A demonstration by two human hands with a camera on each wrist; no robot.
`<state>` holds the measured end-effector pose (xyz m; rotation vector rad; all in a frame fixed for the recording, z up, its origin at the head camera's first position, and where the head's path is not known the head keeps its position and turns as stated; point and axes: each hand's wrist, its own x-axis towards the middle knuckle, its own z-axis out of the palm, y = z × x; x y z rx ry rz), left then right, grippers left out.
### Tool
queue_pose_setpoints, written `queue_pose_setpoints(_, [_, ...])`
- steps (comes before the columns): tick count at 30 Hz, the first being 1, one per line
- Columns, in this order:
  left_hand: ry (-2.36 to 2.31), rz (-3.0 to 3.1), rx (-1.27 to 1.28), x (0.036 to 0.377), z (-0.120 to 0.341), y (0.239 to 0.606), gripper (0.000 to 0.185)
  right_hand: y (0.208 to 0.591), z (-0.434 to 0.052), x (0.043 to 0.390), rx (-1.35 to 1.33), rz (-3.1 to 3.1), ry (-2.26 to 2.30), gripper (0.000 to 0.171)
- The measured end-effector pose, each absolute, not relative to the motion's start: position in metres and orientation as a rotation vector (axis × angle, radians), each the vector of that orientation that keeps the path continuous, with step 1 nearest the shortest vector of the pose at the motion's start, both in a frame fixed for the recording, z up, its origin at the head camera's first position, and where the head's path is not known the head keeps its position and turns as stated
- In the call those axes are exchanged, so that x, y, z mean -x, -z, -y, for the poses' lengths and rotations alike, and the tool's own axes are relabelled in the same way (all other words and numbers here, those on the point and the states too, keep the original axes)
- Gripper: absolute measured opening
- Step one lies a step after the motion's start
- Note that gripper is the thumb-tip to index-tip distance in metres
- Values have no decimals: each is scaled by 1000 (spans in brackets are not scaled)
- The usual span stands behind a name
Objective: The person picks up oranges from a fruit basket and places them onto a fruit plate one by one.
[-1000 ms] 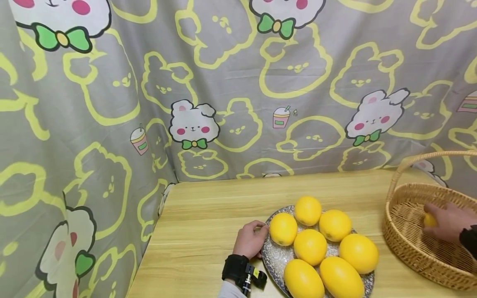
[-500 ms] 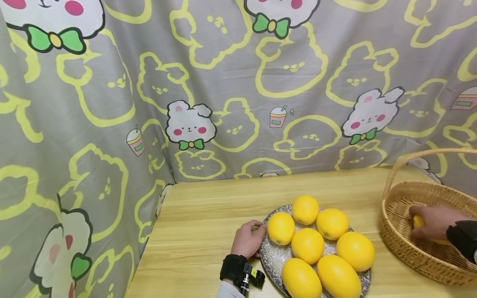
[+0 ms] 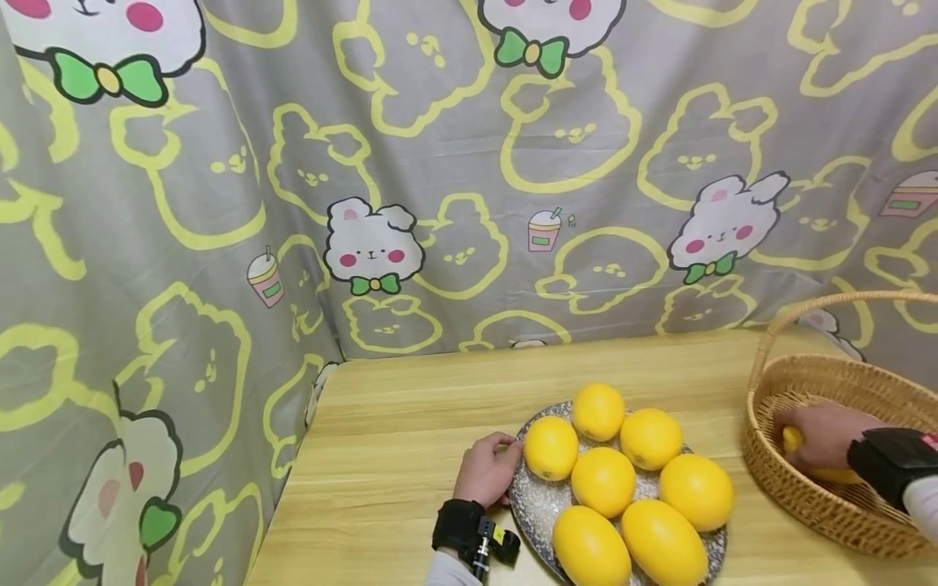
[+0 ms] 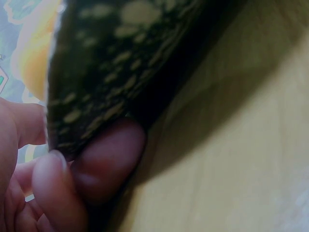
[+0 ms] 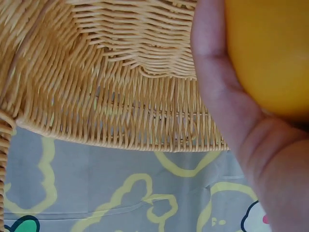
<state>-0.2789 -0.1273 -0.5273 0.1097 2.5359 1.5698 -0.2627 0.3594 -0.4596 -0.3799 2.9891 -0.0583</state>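
My left hand [image 3: 485, 472] grips the left rim of a dark speckled plate [image 3: 536, 513]. In the left wrist view its fingertips [image 4: 108, 159] are under the plate's edge. Several yellow fruits lie on the plate: round, orange-like ones [image 3: 604, 482] toward the back and larger oval ones [image 3: 664, 542] toward the front. Inside a wicker basket [image 3: 778, 492] at the right, my right hand [image 3: 831, 435] holds a smooth yellow fruit [image 5: 273, 58], with the thumb along its side. The hand covers most of that fruit in the head view.
The basket's tall handle [image 3: 765, 350] arches over its far side. A light wooden table [image 3: 396, 423] carries plate and basket. Behind and to the left hangs a grey curtain [image 3: 454, 146] with yellow outlines and rabbit prints.
My right hand has moved left and slightly down inside the basket with the yellow fruit. The left hand stays on the plate's rim; the head view has shifted slightly.
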Motion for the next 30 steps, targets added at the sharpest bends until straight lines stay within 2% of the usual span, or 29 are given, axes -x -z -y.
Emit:
queue_pose_setpoints(12, [-1566, -2550, -100, 282, 130, 522, 36, 457, -349, 269, 357, -3034, 0, 12])
queue_pose_setpoints(18, [-1563, -2543, -97, 282, 129, 523, 33, 459, -350, 270, 332, -3024, 19, 17])
queue_pose_setpoints(30, [-1553, -2540, -93, 278, 126, 524, 33, 460, -350, 265, 284, -2987, -11, 15])
